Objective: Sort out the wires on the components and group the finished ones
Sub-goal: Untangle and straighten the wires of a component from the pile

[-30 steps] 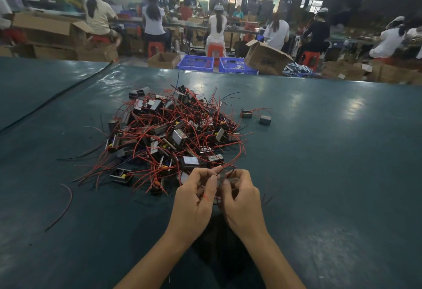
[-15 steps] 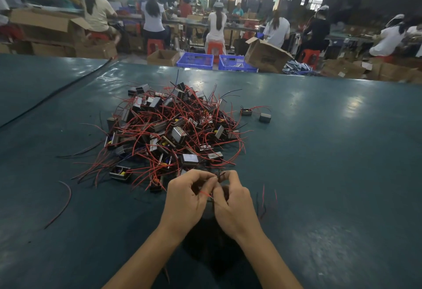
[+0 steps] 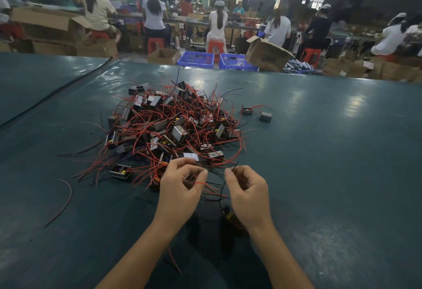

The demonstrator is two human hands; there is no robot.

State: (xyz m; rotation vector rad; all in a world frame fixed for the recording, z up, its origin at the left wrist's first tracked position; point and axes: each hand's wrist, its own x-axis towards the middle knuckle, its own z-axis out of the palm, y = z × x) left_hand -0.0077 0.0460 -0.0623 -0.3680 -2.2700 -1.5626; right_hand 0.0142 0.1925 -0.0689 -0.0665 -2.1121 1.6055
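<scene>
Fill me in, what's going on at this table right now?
A person is working on one component in front of the tangled pile on the green table. The left hand pinches a red wire and the right hand pinches a black wire, held apart. The component sits below the right hand, partly hidden. A wired piece and a bare block lie apart, right of the pile.

L hand (image 3: pixel 180 189) pinches red wire (image 3: pixel 201 183), R hand (image 3: pixel 247 195) black wire (image 3: pixel 221 191)
</scene>
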